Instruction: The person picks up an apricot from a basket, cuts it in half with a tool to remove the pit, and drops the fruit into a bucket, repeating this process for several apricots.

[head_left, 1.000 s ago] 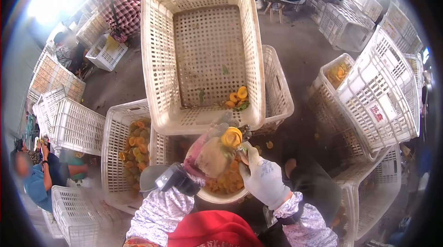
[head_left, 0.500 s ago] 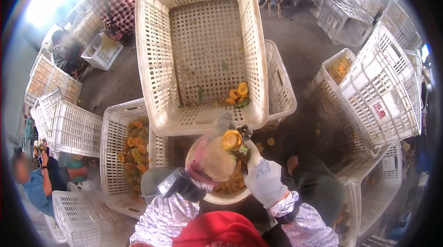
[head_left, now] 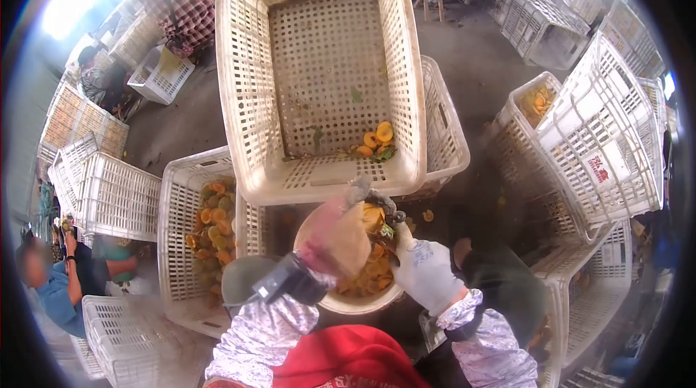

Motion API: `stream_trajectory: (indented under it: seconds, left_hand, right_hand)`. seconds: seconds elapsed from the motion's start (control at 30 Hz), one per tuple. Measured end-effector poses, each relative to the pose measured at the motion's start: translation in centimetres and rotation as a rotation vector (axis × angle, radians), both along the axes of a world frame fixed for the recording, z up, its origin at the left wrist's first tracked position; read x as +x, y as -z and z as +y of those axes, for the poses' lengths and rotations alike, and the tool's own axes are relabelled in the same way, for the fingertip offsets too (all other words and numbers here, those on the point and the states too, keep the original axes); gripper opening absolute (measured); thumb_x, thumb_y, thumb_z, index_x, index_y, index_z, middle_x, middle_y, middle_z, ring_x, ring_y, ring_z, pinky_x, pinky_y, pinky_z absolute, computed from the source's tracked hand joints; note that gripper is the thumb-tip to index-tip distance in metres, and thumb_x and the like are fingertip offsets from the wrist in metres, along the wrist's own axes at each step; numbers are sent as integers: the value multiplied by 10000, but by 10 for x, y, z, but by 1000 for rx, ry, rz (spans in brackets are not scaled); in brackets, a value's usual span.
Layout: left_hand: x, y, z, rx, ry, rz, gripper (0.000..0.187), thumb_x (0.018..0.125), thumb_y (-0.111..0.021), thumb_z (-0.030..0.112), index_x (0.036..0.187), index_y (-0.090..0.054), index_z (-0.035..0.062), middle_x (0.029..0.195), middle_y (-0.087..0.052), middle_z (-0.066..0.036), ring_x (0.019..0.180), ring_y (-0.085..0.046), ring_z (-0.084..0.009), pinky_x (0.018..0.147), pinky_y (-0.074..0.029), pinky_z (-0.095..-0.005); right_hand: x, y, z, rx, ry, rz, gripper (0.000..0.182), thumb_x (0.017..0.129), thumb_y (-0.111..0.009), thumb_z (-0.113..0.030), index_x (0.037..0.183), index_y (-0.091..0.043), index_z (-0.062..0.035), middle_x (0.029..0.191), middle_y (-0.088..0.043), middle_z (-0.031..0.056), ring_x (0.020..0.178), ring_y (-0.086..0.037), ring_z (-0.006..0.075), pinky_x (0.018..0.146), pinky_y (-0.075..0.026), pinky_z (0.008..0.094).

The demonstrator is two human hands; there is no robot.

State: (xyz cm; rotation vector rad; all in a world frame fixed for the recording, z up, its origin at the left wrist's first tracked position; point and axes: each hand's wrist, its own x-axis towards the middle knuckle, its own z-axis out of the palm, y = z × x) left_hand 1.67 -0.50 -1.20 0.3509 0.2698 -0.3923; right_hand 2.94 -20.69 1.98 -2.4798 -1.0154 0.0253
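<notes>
Over a cream bucket (head_left: 362, 308), both gloved hands meet at an orange-yellow fruit (head_left: 373, 217) with green bits of stem or leaf. My left hand (head_left: 337, 228), blurred by motion, has its dark fingertips curled over the fruit's far side. From the right, my right hand (head_left: 417, 261), in a white glove with dark grey fingertips, closes around it. Any tool between the fingers is hidden. Below them, the bucket holds cut orange fruit pieces (head_left: 366, 279). Just beyond stands a large cream crate (head_left: 326, 185), with a few orange fruits (head_left: 375, 137) and leaves in its near right corner.
Left of the bucket is a white crate (head_left: 170, 243) of cut fruit pieces (head_left: 212, 221). Stacked crates (head_left: 602, 149) rise at the right, and more (head_left: 119, 199) at the left. A person in blue (head_left: 58, 290) sits at far left; a checked sleeve (head_left: 181, 3) shows beyond.
My hands have turned the fruit, so its round yellow face no longer shows. My right hand has shifted slightly right and down. The view has moved a little.
</notes>
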Motion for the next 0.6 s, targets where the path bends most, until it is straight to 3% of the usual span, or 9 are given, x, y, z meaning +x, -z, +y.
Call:
stream_trajectory:
  seconds: [0.07,0.13,0.2,0.23,0.3,0.43,0.5,0.53,0.6]
  left_hand:
    - [6,-45,-29,94,-174,172,374,1007,-403,358,1098,-561,32,874,-633,-95,747,-632,-231,672,-543,-381]
    - [4,-54,-33,59,-186,149,383,1010,-393,378,1057,-561,37,875,-631,-108,753,-633,-246,663,-539,-387]
    - [4,-54,-37,168,-283,55,393,1013,-383,375,1029,-554,22,876,-627,-135,773,-633,-277,666,-537,-386]
    - [3,-53,-36,167,-284,57,393,1013,-383,375,1029,-554,22,876,-627,-135,773,-633,-277,666,-537,-386]
    - [0,-53,-33,221,-238,-63,412,1016,-366,371,1009,-545,0,869,-622,-162,771,-632,-306,668,-534,-400]
    - [-3,-59,-36,322,-305,-125,431,1018,-349,381,1001,-534,-8,872,-617,-172,754,-630,-308,651,-532,-409]
    - [-2,-60,-33,201,-189,-176,424,1012,-371,395,1021,-529,3,900,-616,-164,767,-630,-298,656,-532,-409]
    - [-2,-57,-33,202,-192,-178,424,1012,-371,395,1021,-529,3,900,-616,-164,767,-630,-298,656,-532,-409]
    - [-3,-50,-33,82,-326,26,411,998,-414,404,1026,-539,14,918,-625,-161,771,-628,-292,653,-534,-408]
  right_hand:
    - [-4,4,7,48,26,109,301,830,-589,-196,1050,-515,-5,664,-632,135,595,-641,316,510,-490,415]
    - [-3,3,10,102,45,215,295,829,-584,-190,1043,-513,1,665,-629,147,590,-634,331,518,-491,425]
    - [-5,0,12,242,15,360,271,788,-620,-109,1012,-546,24,844,-597,223,668,-612,361,592,-478,411]
    - [-5,-5,11,240,14,361,271,788,-620,-109,1012,-546,24,844,-597,223,668,-612,361,592,-478,411]
    - [-2,-16,7,231,-166,416,224,777,-602,-58,974,-532,23,924,-575,240,730,-612,376,601,-472,410]
    - [0,-20,5,269,-210,535,240,771,-600,-52,986,-530,28,902,-568,228,744,-593,384,622,-468,421]
    - [-3,-19,10,312,-86,662,262,768,-605,-59,1004,-533,31,924,-561,236,805,-579,395,657,-470,426]
    - [-4,-12,12,313,-90,660,262,768,-605,-59,1004,-533,31,924,-561,236,805,-579,395,657,-470,426]
    - [-10,2,18,298,17,401,278,770,-610,-65,1019,-538,36,942,-565,255,831,-576,417,674,-475,441]
